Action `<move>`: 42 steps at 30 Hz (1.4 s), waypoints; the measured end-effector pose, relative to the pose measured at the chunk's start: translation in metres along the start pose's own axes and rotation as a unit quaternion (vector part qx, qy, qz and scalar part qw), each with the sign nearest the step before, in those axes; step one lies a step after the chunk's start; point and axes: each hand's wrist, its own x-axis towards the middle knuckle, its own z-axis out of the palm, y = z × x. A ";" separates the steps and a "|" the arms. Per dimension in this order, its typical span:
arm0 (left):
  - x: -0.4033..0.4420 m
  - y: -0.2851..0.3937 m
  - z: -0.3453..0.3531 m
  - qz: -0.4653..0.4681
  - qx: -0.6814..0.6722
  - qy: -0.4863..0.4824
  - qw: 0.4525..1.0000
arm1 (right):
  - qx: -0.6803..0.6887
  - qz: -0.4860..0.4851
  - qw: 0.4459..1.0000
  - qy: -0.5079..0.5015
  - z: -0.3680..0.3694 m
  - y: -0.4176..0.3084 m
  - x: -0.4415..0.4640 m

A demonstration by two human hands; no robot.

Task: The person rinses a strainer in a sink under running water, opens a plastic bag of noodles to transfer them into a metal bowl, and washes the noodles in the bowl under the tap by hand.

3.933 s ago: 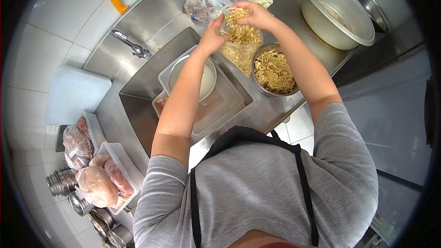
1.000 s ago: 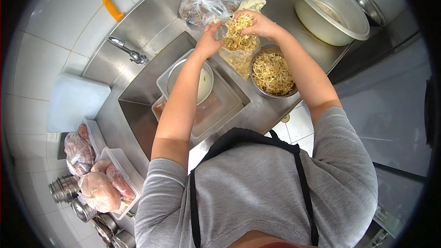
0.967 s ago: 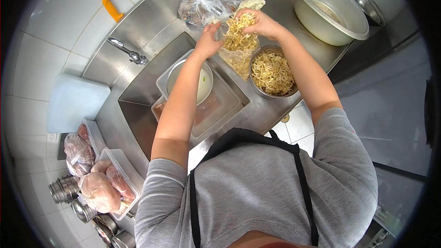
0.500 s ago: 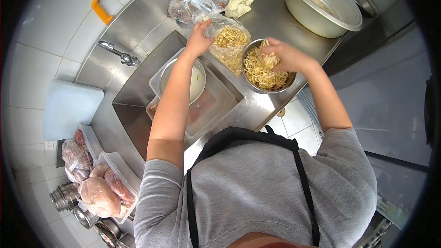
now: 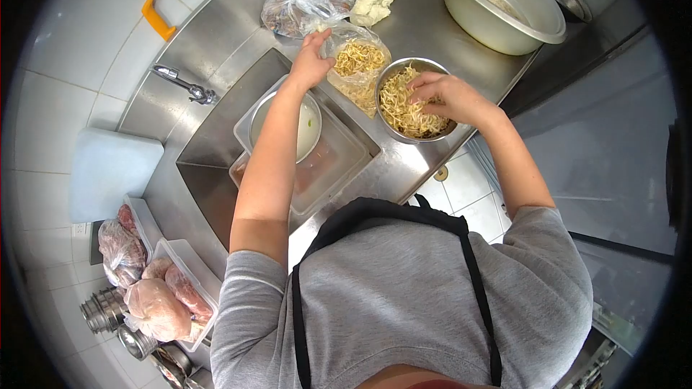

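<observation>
My left hand (image 5: 312,65) pinches the rim of a clear plastic bag (image 5: 364,79) at its upper left. Pale yellow bean sprouts (image 5: 359,57) lie inside the bag, whose mouth faces up. Right beside it stands a round metal bowl (image 5: 379,104) heaped with more bean sprouts (image 5: 404,112). Over the bowl's right side is my right hand (image 5: 453,99), its fingers apart and touching the top of the heap. No clump shows in that hand, though the undersides of the fingers are hidden.
The sink (image 5: 205,180) holds a plastic tub (image 5: 339,176) and a white-lined bowl (image 5: 310,130) below my left forearm. Behind are a knotted bag (image 5: 306,7), a crumpled pale cloth (image 5: 373,6) and a large basin (image 5: 461,21). Containers of bagged meat (image 5: 158,310) stand at left.
My right hand has let the clump of bean sprouts drop into the bowl, and its fingers have spread. My left hand stays at the bag's rim.
</observation>
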 end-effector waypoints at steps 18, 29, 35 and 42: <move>-0.024 0.022 -0.003 0.135 0.019 0.044 0.990 | -0.098 -0.052 0.994 0.022 -0.009 0.000 0.133; -0.017 0.013 0.007 0.088 0.048 0.059 0.993 | -0.241 0.117 0.953 -0.141 0.051 0.040 0.224; -0.017 0.016 0.001 0.073 0.057 0.064 0.994 | -0.279 0.119 0.936 -0.180 0.050 0.032 0.224; -0.013 0.002 0.004 0.131 0.082 0.097 0.983 | -0.205 0.049 0.969 -0.129 0.053 0.063 0.241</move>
